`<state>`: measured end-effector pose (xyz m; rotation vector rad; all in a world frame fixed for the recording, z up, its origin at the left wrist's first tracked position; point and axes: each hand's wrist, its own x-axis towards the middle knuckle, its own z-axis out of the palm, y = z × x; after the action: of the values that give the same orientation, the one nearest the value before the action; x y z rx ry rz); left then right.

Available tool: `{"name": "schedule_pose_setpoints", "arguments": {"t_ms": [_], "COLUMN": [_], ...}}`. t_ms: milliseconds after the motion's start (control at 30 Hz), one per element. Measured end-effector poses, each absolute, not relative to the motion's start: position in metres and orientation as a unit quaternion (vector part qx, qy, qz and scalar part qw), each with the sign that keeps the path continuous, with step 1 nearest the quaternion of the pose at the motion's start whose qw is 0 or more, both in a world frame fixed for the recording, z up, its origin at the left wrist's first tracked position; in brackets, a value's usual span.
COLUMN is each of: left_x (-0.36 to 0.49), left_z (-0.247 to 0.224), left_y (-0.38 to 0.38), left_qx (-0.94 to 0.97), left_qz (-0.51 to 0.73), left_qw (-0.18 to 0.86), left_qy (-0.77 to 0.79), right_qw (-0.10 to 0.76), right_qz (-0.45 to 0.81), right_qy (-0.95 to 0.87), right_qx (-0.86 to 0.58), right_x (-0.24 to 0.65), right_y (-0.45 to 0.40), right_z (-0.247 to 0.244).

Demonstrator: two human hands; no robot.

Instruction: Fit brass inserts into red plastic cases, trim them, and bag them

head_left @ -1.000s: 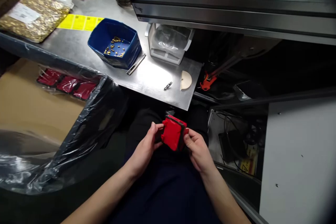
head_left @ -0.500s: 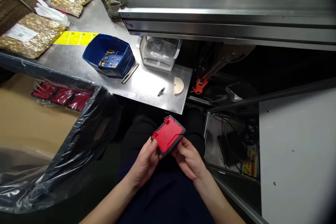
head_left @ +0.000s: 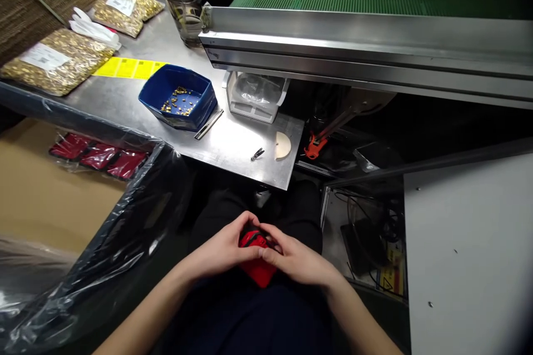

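Note:
Over my lap I hold a small red plastic case with black trim (head_left: 259, 274), its lower red face tilted toward me. My left hand (head_left: 227, 247) wraps its left side, thumb across the front. From the right my right hand (head_left: 295, 255) grips it too, the two thumb tips meeting over the case. Fingers hide much of its upper part, so I cannot tell whether the lid is ajar. Beyond my hands, on the metal table, lie nail clippers (head_left: 257, 154) and a pale half-round piece (head_left: 282, 146).
A blue bin (head_left: 150, 94) with small brass-coloured parts stands on the table beside a utility knife (head_left: 209, 124). A grey tray (head_left: 250, 112) holds clear bags. Bagged red cases (head_left: 99, 155) lie in a lined box at left. A conveyor's metal rail (head_left: 353, 47) crosses above.
The case has been turned and brought closer to my body. Both hands have shifted from its lower edge to around its sides, thumbs now together on its front. The camera view has tilted slightly.

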<state>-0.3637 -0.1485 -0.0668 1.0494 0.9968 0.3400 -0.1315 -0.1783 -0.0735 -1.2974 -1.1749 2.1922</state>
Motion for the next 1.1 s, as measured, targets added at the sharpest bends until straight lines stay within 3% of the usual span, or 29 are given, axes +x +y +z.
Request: {"name": "schedule_pose_setpoints", "arguments": {"t_ms": [200,267,333,400,500,633,833,967,1100], "left_x": [-0.365,-0.361,-0.357,-0.355,-0.362,-0.372,-0.363,-0.357,-0.352], "left_z": [-0.094,-0.098,-0.097,-0.094,-0.084,-0.061,-0.037,-0.042,-0.049], "left_y": [-0.171,-0.179,-0.184,-0.187,-0.191,-0.207,-0.227,-0.227,-0.226], "left_qx": [0.282,0.227,0.156,0.09,0.058,0.049,-0.008,-0.049,-0.062], "left_qz": [0.317,0.355,0.375,0.392,0.392,0.359,0.357,0.36,0.335], "left_qw": [0.791,0.802,0.816,0.822,0.833,0.858,0.849,0.836,0.834], "left_qy": [0.44,0.424,0.412,0.403,0.387,0.364,0.39,0.411,0.434], "right_qw": [0.303,0.314,0.264,0.16,0.048,0.094,0.078,0.081,0.142], "right_qz": [0.803,0.805,0.794,0.732,0.51,0.305,0.247,0.24,0.276], "right_qy": [-0.201,-0.184,-0.268,-0.421,-0.592,-0.591,-0.548,-0.554,-0.574], "right_qx": [-0.472,-0.469,-0.479,-0.512,-0.622,-0.741,-0.796,-0.793,-0.758], "right_x": [-0.159,-0.166,-0.166,-0.158,-0.138,-0.13,-0.147,-0.135,-0.107], "right_y": [-0.195,-0.2,-0.198,-0.182,-0.13,-0.033,0.05,0.009,-0.1], "right_z": [-0.091,-0.09,-0.083,-0.074,-0.065,-0.076,-0.106,-0.103,-0.074]}}
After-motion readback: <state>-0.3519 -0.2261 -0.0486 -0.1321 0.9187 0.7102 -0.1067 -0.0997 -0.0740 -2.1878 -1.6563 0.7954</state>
